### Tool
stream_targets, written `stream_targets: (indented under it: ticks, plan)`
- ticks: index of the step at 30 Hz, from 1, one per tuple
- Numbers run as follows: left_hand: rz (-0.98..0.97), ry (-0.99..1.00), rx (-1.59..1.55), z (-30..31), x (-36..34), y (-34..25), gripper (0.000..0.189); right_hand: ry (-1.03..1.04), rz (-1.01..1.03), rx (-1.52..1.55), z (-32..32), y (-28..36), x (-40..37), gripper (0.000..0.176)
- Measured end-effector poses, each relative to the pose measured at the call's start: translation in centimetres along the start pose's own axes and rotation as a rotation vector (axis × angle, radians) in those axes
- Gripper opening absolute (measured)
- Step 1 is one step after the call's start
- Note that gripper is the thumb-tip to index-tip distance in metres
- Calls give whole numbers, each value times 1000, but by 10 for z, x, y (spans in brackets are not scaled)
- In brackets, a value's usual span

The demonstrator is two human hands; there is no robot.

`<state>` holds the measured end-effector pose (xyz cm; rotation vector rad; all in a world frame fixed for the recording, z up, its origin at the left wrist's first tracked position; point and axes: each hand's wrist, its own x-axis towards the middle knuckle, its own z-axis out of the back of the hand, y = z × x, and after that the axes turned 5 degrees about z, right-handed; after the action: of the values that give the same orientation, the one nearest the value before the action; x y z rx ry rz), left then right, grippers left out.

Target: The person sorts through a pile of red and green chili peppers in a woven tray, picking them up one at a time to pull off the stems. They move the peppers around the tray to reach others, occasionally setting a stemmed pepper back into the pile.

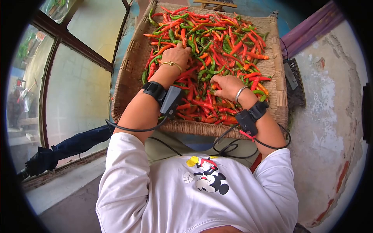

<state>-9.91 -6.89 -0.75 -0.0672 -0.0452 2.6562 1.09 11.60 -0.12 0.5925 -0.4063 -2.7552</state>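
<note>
Red, orange and green chili peppers (pixel 221 58) lie in a thick heap on a woven tray (pixel 132 73) in front of me. My left hand (pixel 178 56) is down among the peppers left of the middle, its fingers curled and their tips mostly hidden. An orange-red pepper (pixel 183 34) lies just beyond its knuckles. To the right and nearer to me, my right hand (pixel 229 87) has thumb and fingers bent together, with a bit of an orange-red chili pepper (pixel 214 86) showing between them. Both wrists carry bracelets and strapped black devices.
Black cables (pixel 229 149) loop from the wrist devices over my lap. A window (pixel 77 73) and a dark folded umbrella-like bundle (pixel 77 143) are at the left. On the right are a peeling wall (pixel 330 116), a purple cloth (pixel 311 29) and a dark crate-like object (pixel 294 83).
</note>
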Motion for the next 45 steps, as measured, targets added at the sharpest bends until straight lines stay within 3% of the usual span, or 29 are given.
stream_targets:
  ticks: [4, 8, 11, 12, 14, 15, 16, 18, 20, 22, 23, 27, 30, 34, 36, 37, 38, 39, 43, 45]
  plan:
    - [-7, -55, 27, -1, 2, 0, 23, -113, 11, -9, -4, -6, 1, 36]
    - [20, -143, 1, 18, -1, -5, 21, -486, -46, 424, 22, -8, -6, 31]
    - [-128, -492, -426, 28, -9, -13, 17, -607, 1, 1040, 41, -8, -16, 29]
    - [-132, -493, -426, 28, -11, -15, 17, -611, 0, 1039, 42, -12, -16, 29]
    - [-158, -314, -731, 29, -14, -20, 23, -715, 113, 1439, 41, -23, -15, 27]
    - [-158, -159, -891, 28, -17, -21, 30, -711, 155, 1553, 40, -27, -14, 25]
    - [-158, -160, -892, 26, -18, -21, 30, -711, 156, 1552, 38, -28, -13, 25]
    - [-221, 380, -917, 26, -22, -25, 34, -686, 273, 1799, 35, -29, -11, 21]
    - [-274, 480, -945, 28, -32, -33, 38, -717, 237, 1794, 31, -27, -9, 20]
    - [-511, 190, -1171, 20, -39, -44, 31, -748, 201, 1790, 29, -22, -8, 18]
    - [-345, 390, -1239, 19, -41, -48, 27, -769, 193, 1781, 28, -19, -7, 17]
    - [-304, 273, -1040, 20, -42, -55, 22, -827, 137, 1743, 28, -17, -8, 15]
    - [-392, 227, -983, 20, -42, -55, 18, -775, 25, 1880, 24, -23, -7, 13]
    - [-476, 211, -1150, 24, -47, -56, 17, -745, -129, 1940, 21, -27, -6, 14]
    - [-502, 226, -1173, 28, -45, -52, 18, -712, -151, 1854, 22, -25, -7, 27]
    - [-368, 265, -1334, 33, -43, -48, 20, -711, -152, 1854, 24, -23, -9, 27]
    - [-228, 303, -1490, 39, -39, -44, 23, -715, -119, 1749, 28, -21, -11, 34]
    - [-214, 236, -1489, 44, -33, -36, 27, -718, -85, 1644, 31, -20, -11, 42]
    - [-55, -149, -1655, 49, -3, -5, 31, -777, -77, 1312, 29, -23, -8, 40]
    - [43, -202, -1709, 42, 5, 6, 32, -627, -71, 662, 20, -26, -3, 27]
